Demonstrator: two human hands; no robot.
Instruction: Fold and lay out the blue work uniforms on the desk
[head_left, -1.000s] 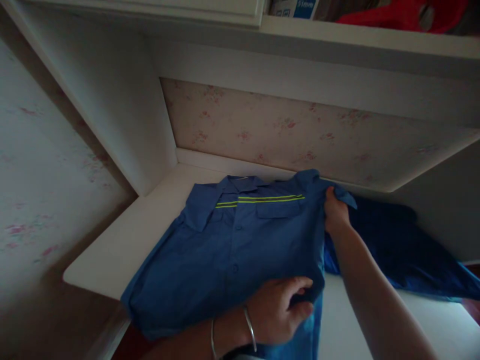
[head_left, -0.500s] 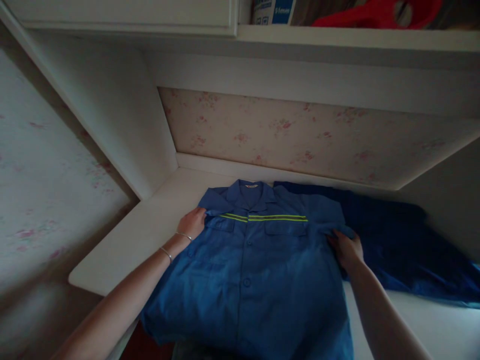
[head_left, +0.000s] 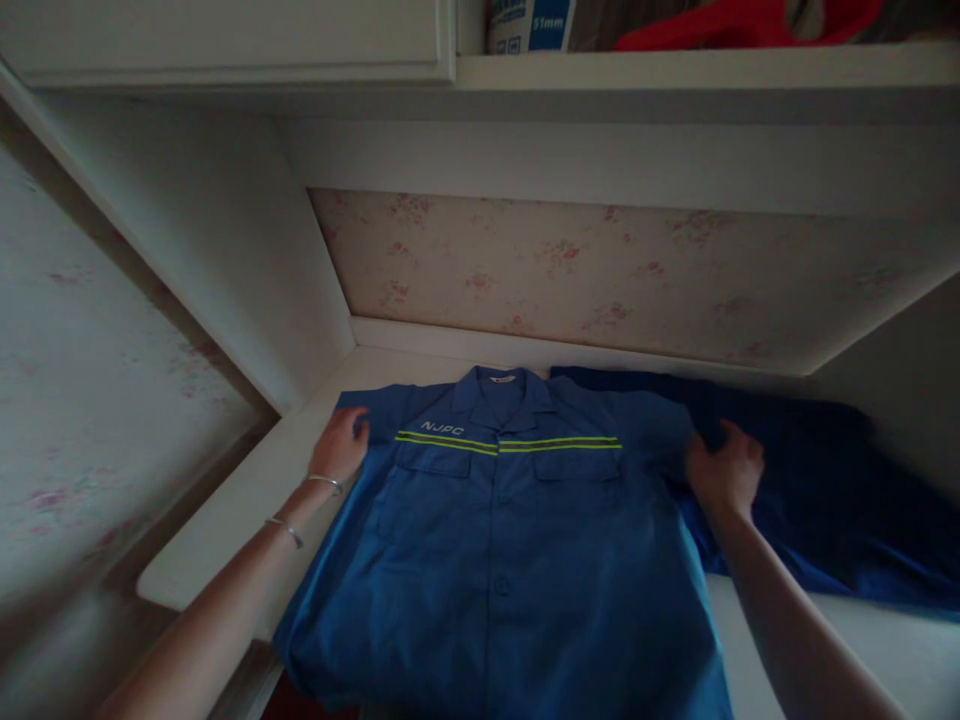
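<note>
A blue work shirt with two yellow-green chest stripes and white letters lies front up on a white desk, collar toward the wall. My left hand, with bracelets on the wrist, grips the shirt's left shoulder. At the opposite shoulder my right hand is closed on the fabric. The shirt's hem hangs over the desk's front edge.
A darker blue garment lies spread on the desk to the right of the shirt. Flowered wallpaper backs the alcove. A shelf above holds a blue-and-white box and something red. A white side panel closes the left.
Both hands have moved outward to the shoulders, and the shirt is spread wider. The left chest with its white letters has come into view.
</note>
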